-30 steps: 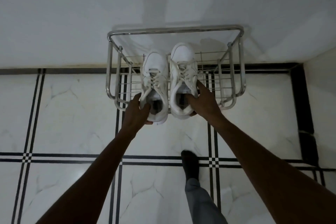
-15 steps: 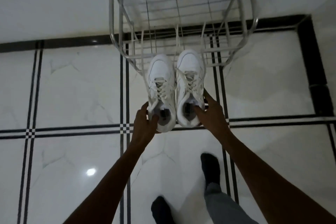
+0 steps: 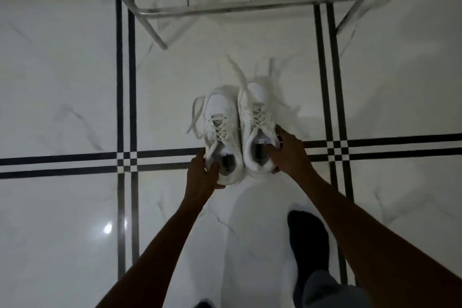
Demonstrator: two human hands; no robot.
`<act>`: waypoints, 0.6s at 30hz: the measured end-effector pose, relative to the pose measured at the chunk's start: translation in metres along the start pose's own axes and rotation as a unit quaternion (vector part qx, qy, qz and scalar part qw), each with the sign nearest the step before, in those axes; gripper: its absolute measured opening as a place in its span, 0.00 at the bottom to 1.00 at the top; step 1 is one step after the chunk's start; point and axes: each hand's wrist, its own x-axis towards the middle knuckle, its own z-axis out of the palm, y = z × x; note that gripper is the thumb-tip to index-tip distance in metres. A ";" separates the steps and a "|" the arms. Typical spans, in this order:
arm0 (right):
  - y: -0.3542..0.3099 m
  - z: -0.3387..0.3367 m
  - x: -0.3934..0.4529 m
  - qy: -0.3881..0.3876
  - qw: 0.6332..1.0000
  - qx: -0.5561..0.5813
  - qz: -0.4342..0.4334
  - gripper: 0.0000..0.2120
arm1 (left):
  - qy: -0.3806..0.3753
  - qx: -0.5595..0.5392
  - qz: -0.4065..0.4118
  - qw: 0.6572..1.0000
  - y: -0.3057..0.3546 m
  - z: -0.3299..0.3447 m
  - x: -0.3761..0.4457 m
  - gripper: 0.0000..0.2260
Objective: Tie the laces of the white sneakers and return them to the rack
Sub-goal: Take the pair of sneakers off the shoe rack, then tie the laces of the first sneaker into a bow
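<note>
Two white sneakers are side by side in front of me, toes pointing away. My left hand (image 3: 203,170) grips the heel collar of the left sneaker (image 3: 221,117). My right hand (image 3: 287,155) grips the heel collar of the right sneaker (image 3: 257,112). Their white laces (image 3: 193,117) hang loose and untied, blurred by motion. The shoes are over the floor, well in front of the metal shoe rack (image 3: 200,6) at the top of the view. Whether the soles touch the floor I cannot tell.
The floor (image 3: 62,82) is glossy white marble tile with black double stripes. My right foot in a dark sock (image 3: 308,242) stands below the right sneaker, with a grey trouser leg (image 3: 330,290) above it. A second dark toe (image 3: 203,304) peeks in at the bottom edge.
Both sneakers came off the rack and moved toward me and down over the floor, still held by the heels. The laces swing loose. The rack has slid to the top of the view.
</note>
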 end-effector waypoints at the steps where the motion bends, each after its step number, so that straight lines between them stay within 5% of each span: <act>1: 0.007 0.005 0.003 0.001 1.000 -0.007 -0.006 0.22 | 0.004 0.002 0.000 1.000 -0.009 0.005 0.004 0.19; 5: 0.020 0.013 0.004 0.014 1.000 0.005 0.011 0.26 | 0.026 0.025 0.016 0.999 -0.017 0.012 0.011 0.18; 7: 0.013 0.015 -0.006 0.082 0.996 -0.029 -0.006 0.32 | 0.044 0.071 0.052 0.995 -0.009 0.006 0.010 0.21; 10: -0.013 0.019 -0.028 0.198 0.967 -0.102 -0.122 0.22 | 0.068 0.075 0.099 0.990 0.008 -0.003 0.010 0.25; 13: -0.042 0.030 -0.031 0.135 0.963 -0.120 -0.197 0.09 | 0.078 0.069 0.148 0.983 0.027 -0.007 0.011 0.19; 18: -0.055 0.062 -0.003 0.064 0.964 -0.202 -0.158 0.14 | 0.110 0.057 0.179 0.976 0.025 -0.008 0.025 0.06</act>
